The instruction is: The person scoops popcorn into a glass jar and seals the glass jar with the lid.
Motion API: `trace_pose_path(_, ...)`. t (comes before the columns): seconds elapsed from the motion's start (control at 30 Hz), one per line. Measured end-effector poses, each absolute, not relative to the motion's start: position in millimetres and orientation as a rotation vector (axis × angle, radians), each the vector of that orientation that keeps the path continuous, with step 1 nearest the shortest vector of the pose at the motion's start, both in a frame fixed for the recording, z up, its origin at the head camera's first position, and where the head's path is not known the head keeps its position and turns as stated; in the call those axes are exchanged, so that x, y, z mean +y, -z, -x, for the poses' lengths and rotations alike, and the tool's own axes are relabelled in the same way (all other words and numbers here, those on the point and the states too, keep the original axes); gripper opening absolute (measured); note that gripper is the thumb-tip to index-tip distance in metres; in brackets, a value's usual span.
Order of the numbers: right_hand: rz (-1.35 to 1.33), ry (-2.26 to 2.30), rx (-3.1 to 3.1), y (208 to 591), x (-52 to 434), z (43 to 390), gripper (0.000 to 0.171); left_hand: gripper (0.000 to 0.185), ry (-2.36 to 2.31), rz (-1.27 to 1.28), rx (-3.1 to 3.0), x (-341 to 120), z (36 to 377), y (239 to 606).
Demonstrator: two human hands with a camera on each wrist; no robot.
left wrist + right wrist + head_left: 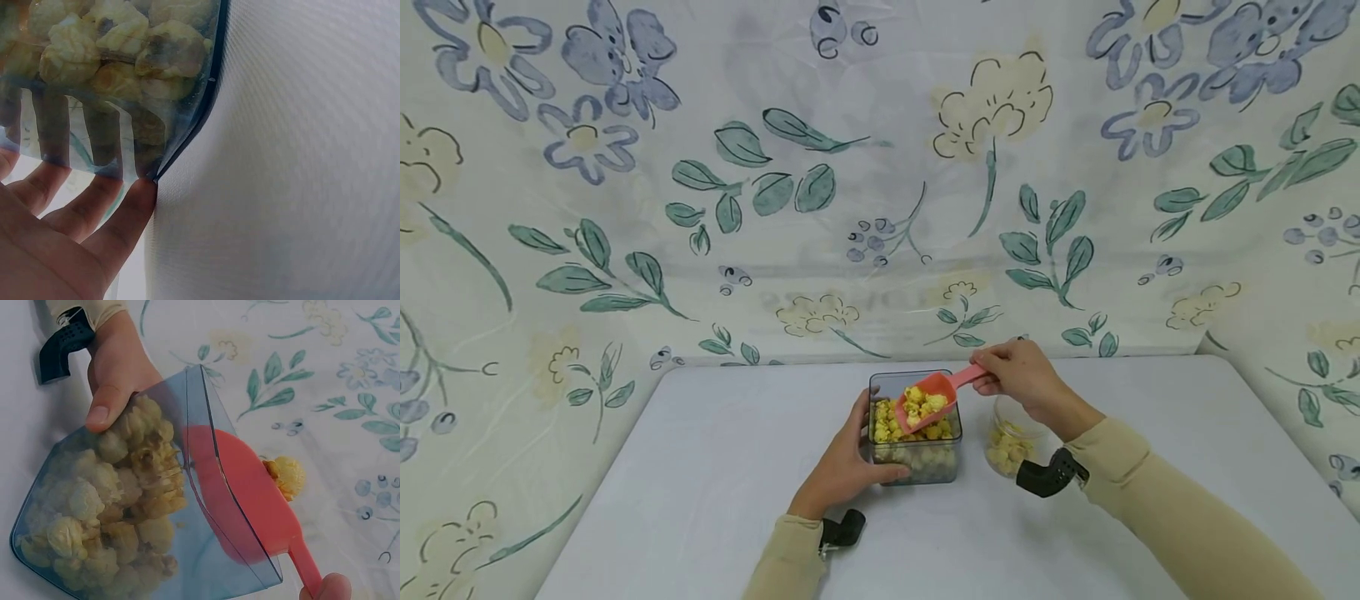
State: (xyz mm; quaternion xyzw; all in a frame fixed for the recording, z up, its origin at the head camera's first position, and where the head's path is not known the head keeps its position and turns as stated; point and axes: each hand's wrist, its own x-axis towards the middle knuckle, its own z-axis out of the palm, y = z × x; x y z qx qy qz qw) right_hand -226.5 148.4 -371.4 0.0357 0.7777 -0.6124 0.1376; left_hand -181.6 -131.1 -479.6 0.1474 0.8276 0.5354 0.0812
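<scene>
My left hand (842, 467) wraps its fingers round the near left wall of the clear square container (916, 454), which sits mid-table (700, 467) full of popcorn (887, 425). Over its open top, my right hand (1018, 377) pinches the handle of the pink scoop (928, 400), loaded and held roughly level. The kernels look feather-light, crumbly and prone to roll off; the handle end seems the safest grip. Further right, a small jar (1011, 437) is half hidden behind my wrist.
</scene>
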Motion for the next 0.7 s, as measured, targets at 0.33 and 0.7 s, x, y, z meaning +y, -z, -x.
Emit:
trace_pose_path(0.33,-0.139,1.815,2.220,368,151,221,0.037,0.125,-1.610,-0.429,2.467,-131,181,479)
trace_pose_path(0.7,-0.146,1.894,2.173,361,155,215,0.038,0.127,-1.600,-0.419,2.475,-131,181,480)
